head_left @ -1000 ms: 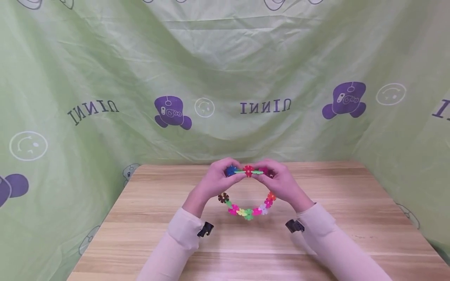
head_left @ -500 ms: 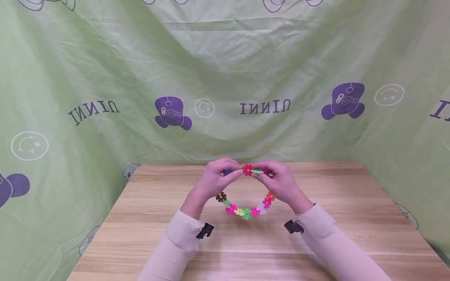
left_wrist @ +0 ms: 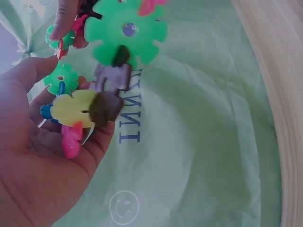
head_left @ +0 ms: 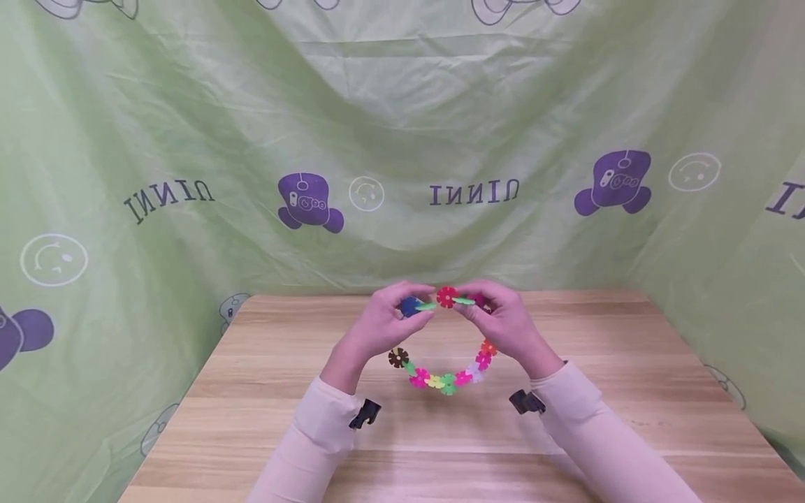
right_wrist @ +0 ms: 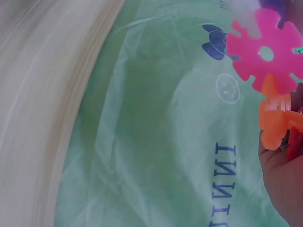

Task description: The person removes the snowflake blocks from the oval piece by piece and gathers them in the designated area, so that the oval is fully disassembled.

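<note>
A ring-shaped chain of colourful notched plastic snowflake discs (head_left: pixel 447 383) hangs between both hands above the table. My left hand (head_left: pixel 380 321) grips one end, where a blue disc (head_left: pixel 410 306) and a green disc (head_left: pixel 425 306) show between thumb and fingers. With thumb and fingers, my right hand (head_left: pixel 503 323) pinches the other end at a second green disc (head_left: pixel 464 301), from which a red disc (head_left: pixel 447 297) sticks out. A narrow gap parts the red disc from the left green one. In the left wrist view a yellow disc (left_wrist: pixel 71 106) lies over the left fingers; the right wrist view shows a pink disc (right_wrist: pixel 251 52).
The wooden table (head_left: pixel 283 433) spreads below the hands. Behind it and on both sides hangs a green printed curtain (head_left: pixel 402 126). Black wrist mounts (head_left: pixel 366 413) sit at both pale sleeves (head_left: pixel 308 447).
The red disc, earlier in line between the two green discs, has shifted up and right, off the left green disc. The chain's lower loop has swayed slightly.
</note>
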{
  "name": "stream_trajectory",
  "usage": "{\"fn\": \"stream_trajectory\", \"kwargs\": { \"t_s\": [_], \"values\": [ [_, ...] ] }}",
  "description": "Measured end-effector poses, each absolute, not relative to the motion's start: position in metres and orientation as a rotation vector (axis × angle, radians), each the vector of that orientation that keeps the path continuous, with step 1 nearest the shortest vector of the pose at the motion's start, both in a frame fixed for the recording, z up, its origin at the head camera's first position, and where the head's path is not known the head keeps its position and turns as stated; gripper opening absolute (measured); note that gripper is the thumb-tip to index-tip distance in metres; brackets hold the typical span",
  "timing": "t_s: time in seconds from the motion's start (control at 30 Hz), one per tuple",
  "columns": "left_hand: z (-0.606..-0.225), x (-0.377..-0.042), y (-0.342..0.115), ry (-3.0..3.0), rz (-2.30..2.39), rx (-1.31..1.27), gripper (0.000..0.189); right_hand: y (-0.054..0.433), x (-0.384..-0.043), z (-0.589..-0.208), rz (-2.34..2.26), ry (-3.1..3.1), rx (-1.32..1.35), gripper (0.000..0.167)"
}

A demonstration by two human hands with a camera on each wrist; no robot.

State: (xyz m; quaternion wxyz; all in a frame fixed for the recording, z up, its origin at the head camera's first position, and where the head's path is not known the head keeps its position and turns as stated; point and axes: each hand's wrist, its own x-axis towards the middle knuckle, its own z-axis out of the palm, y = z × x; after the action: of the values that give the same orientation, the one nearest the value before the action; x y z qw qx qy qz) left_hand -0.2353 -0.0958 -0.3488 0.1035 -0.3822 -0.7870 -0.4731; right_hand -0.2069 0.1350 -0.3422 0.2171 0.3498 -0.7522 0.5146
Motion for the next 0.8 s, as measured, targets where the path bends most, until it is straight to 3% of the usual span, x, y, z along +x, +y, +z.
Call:
{"fn": "stream_trajectory", "kwargs": {
  "t_s": [0.27,0.8],
  "values": [
    [-0.339,-0.235,-0.096,-2.367,-1.307,-1.138,0.039,0.131,-0.203,-0.332,1.398,-2.077,1.013,0.024],
    [-0.333,-0.233,-0.084,-2.349,-1.436,-1.095,0.025,0.128,-0.197,-0.322,1.408,-2.145,0.998,0.027]
  ]
}}
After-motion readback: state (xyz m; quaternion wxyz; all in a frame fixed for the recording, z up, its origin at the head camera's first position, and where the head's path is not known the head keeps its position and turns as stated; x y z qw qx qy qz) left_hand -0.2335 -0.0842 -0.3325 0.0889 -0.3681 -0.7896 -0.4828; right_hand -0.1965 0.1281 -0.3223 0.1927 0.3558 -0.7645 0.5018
